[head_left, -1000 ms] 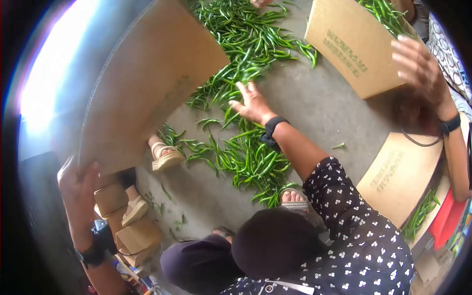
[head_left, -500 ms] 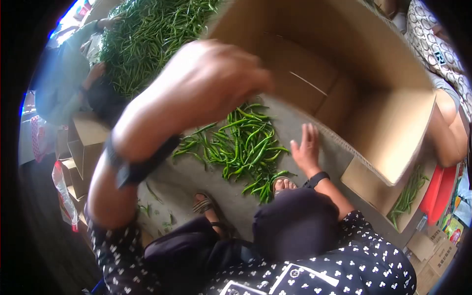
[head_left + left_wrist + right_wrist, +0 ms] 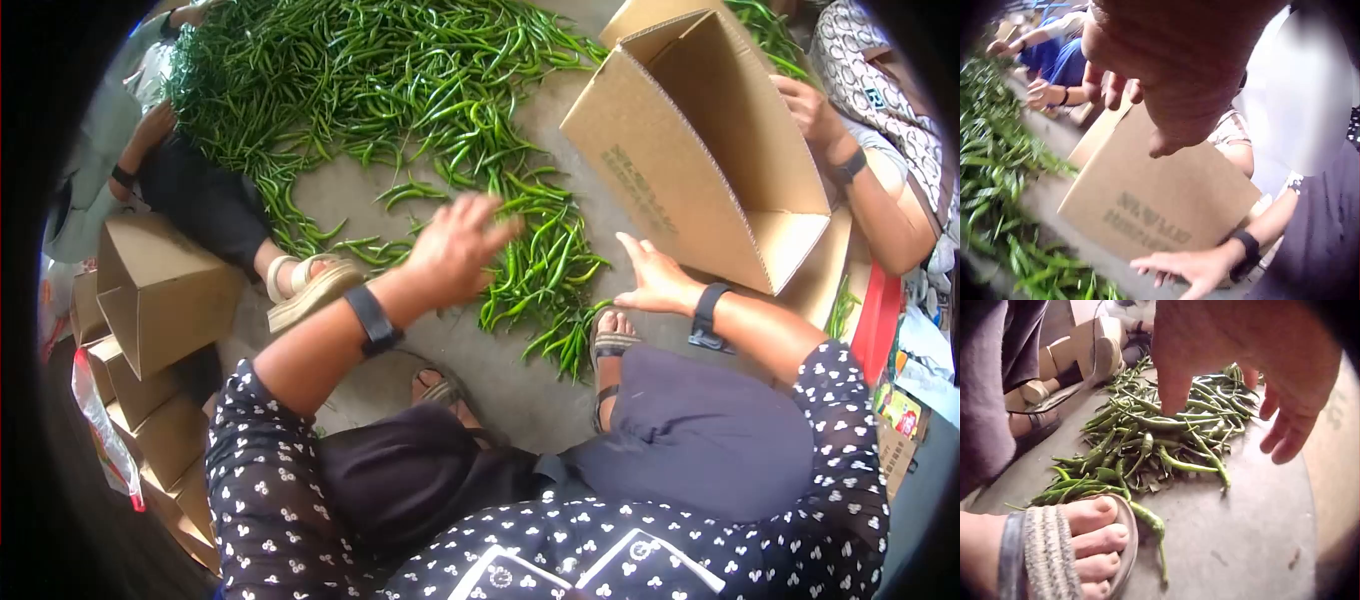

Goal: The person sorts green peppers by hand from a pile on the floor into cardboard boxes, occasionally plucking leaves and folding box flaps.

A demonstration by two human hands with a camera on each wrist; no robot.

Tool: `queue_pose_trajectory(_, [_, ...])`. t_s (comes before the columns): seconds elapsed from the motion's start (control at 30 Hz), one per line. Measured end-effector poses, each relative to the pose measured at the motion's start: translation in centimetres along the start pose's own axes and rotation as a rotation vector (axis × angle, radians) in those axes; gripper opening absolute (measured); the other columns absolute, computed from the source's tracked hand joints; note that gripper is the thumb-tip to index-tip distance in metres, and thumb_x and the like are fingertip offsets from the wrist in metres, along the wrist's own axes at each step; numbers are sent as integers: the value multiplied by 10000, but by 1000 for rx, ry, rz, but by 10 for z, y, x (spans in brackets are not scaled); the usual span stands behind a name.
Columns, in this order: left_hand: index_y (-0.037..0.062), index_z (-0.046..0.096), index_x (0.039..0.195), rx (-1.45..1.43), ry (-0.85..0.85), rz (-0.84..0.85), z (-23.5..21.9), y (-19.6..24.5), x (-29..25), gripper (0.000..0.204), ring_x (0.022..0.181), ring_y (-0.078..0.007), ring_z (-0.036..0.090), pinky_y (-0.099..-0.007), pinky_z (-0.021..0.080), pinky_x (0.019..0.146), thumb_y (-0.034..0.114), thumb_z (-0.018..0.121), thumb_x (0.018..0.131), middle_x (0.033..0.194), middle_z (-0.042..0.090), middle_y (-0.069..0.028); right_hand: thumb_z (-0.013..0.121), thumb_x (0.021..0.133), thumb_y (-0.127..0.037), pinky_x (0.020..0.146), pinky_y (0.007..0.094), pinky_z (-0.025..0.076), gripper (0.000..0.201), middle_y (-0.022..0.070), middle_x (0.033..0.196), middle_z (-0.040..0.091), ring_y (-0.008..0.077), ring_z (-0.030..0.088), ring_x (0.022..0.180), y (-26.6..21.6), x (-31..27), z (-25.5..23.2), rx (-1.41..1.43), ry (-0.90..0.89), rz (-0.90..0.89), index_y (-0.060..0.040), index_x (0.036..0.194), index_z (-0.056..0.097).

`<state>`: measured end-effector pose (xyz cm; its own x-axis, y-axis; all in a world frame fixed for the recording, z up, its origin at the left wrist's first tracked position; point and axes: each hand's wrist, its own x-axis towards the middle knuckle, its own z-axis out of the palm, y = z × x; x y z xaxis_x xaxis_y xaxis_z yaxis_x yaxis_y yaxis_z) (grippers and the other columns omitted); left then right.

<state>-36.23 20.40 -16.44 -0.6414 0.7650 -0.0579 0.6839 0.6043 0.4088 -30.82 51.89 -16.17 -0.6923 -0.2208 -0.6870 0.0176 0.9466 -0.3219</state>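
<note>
1. Evidently both hands are free: the left hand (image 3: 455, 250), blurred in the head view, has loosely bent fingers around nothing, while the right hand (image 3: 655, 278) extends its fingers and grasps nothing
2. Between the two hands lies a small heap of green chillies (image 3: 545, 260), the left hand over one edge and the right hand just beside the other; a sandalled foot (image 3: 613, 342) is near the right hand, at the heap's closer end
3. Beyond the left hand, a larger spread of chillies (image 3: 370, 80) covers the floor (image 3: 330, 195); just past the right hand stands an open cardboard box (image 3: 640, 150)
4. Each chilli should be light, smooth and rather slippery, firm but apt to snap or bruise if squeezed
5. Best hold, I judge: palms cupped inward from both sides, fingertips sliding underneath, pressure gentle
6. Likely the box is light and stiff, best taken by opposite walls
</note>
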Motion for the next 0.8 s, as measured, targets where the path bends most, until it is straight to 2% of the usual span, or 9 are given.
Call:
queue_pose_trajectory(0.07, [252, 515, 1254, 90, -173, 310, 38, 12, -29, 586, 1293, -318, 327, -533, 340, 993, 208, 666, 689, 1362, 376, -97, 735, 683, -289, 958, 432, 409, 922, 293, 1227, 443, 411, 482, 1125, 4, -5, -2, -4, -65, 47, -13, 1393, 215])
queue_pose_trajectory(0.17, [311, 553, 1190, -13, -120, 787, 86, 42, -39, 423, 1329, -271, 290, -555, 291, 1025, 228, 590, 777, 1366, 387, -42, 683, 719, -322, 983, 447, 388, 856, 309, 1238, 457, 423, 451, 1172, 11, 2, 6, 44, -107, 139, -15, 1385, 241])
queue_pose_trajectory(0.2, [311, 553, 1190, -22, -118, 801, 99, 52, -32, 423, 1329, -271, 290, -555, 291, 1025, 228, 590, 777, 1366, 387, -42, 670, 734, -308, 986, 448, 383, 825, 313, 1249, 450, 419, 451, 1177, 16, 12, 16, 102, -49, 180, -23, 1383, 249])
queue_pose_trajectory(0.27, [281, 610, 1088, -21, -182, 1061, 121, 76, -15, 297, 1314, -243, 317, -556, 258, 1045, 244, 560, 798, 1323, 433, -17, 657, 748, -295, 990, 449, 378, 793, 316, 1259, 443, 416, 451, 1182, 23, 27, 41, 162, 13, 229, -32, 1381, 258])
queue_pose_trajectory(0.33, [262, 629, 1019, 76, -201, 1108, 159, 93, -2, 235, 1296, -237, 340, -558, 247, 1050, 261, 560, 794, 1279, 465, -9, 637, 768, -263, 997, 448, 371, 726, 324, 1260, 442, 408, 455, 1186, 25, 41, 65, 282, 167, 360, -36, 1366, 292])
queue_pose_trajectory(0.43, [219, 653, 853, 131, -170, 1150, 172, 99, 6, 126, 1234, -231, 410, -555, 240, 1054, 279, 562, 788, 1160, 532, 0, 630, 760, -230, 989, 425, 389, 636, 306, 1193, 513, 396, 494, 1152, 16, 51, 60, 389, 226, 427, -24, 1307, 380])
queue_pose_trajectory(0.53, [216, 641, 904, 170, -144, 1040, 167, 83, 10, 152, 1218, -231, 430, -554, 220, 1069, 279, 546, 803, 1150, 544, -8, 620, 759, -215, 976, 419, 402, 613, 282, 1186, 531, 383, 507, 1142, 0, 62, 52, 415, 279, 291, -20, 1294, 393])
queue_pose_trajectory(0.7, [210, 638, 963, 300, -143, 792, 105, 25, 24, 193, 1220, -234, 435, -549, 206, 1083, 256, 554, 795, 1156, 554, -20, 618, 751, -206, 920, 407, 435, 562, 230, 1138, 558, 356, 543, 1068, -31, 105, 42, 488, 399, 33, -36, 1256, 443])
queue_pose_trajectory(0.8, [222, 628, 1037, 202, -116, 501, 65, -9, 12, 340, 1276, -262, 363, -565, 219, 1065, 264, 667, 702, 1272, 482, -60, 627, 745, -214, 889, 409, 450, 543, 217, 1109, 561, 339, 554, 1037, -45, 125, 23, 519, 420, -88, -65, 1241, 464])
